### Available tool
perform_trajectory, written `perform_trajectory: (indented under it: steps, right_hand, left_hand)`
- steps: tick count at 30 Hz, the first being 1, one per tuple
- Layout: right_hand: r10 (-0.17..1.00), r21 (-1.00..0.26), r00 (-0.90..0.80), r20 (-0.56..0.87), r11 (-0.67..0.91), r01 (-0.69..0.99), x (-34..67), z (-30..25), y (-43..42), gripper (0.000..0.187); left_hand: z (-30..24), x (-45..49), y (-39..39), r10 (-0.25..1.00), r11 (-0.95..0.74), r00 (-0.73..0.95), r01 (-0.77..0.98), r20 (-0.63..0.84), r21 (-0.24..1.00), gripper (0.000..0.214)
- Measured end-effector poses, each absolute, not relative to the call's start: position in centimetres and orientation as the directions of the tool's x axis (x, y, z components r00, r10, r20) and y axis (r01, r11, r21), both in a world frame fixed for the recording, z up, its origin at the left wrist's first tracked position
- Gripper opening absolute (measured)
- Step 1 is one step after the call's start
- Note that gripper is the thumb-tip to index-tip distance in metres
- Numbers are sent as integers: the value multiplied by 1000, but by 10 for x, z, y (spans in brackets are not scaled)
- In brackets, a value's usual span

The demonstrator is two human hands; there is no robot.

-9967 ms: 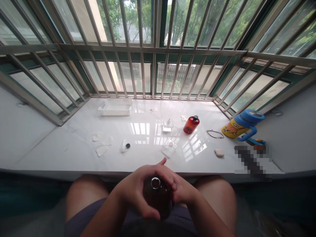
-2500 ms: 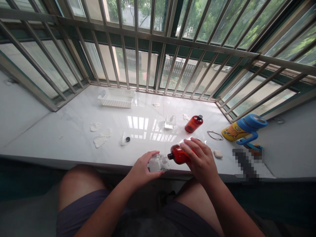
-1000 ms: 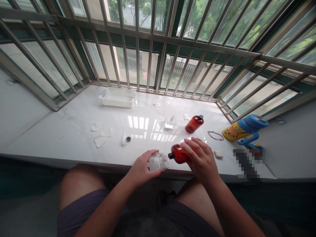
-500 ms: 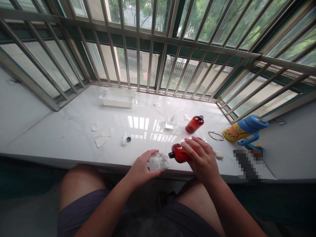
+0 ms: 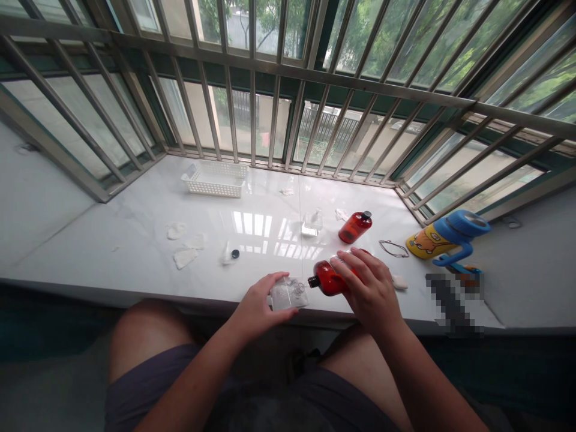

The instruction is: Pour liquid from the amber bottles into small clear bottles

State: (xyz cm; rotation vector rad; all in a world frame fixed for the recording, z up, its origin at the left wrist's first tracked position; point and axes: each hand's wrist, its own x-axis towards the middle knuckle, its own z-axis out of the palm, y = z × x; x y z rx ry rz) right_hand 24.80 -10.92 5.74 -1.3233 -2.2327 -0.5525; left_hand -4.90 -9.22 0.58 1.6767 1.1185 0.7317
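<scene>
My left hand (image 5: pixel 263 303) grips a small clear bottle (image 5: pixel 288 294) near the front edge of the sill, its open neck toward the right. In my right hand (image 5: pixel 366 282) is a red bottle (image 5: pixel 330 278), uncapped and tipped so that its black-threaded mouth (image 5: pixel 314 281) points left at the clear bottle's neck. A small gap separates the two mouths; whether liquid runs between them I cannot tell. Behind my right hand stands a second red bottle (image 5: pixel 354 228) with a black cap. A black cap (image 5: pixel 234 254) lies left of the clear bottle, farther back.
A white perforated basket (image 5: pixel 216 181) stands by the window bars. Crumpled tissues (image 5: pixel 186 255) lie at left. Farther back is another clear bottle (image 5: pixel 311 223). A cord loop (image 5: pixel 393 248) and a blue-and-yellow tumbler (image 5: pixel 443 235) with a handle are at right.
Almost nothing differs. My right hand and the red bottle have shifted very slightly to the right; my left hand keeps its place.
</scene>
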Motion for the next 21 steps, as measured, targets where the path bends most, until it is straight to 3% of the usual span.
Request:
perform_trajectory:
  steps: [21]
  right_hand:
    - [696, 124, -425, 579, 440, 889, 249, 61, -108, 45]
  left_hand:
    - [3, -51, -91, 916, -152, 402, 353, -3, 923, 74]
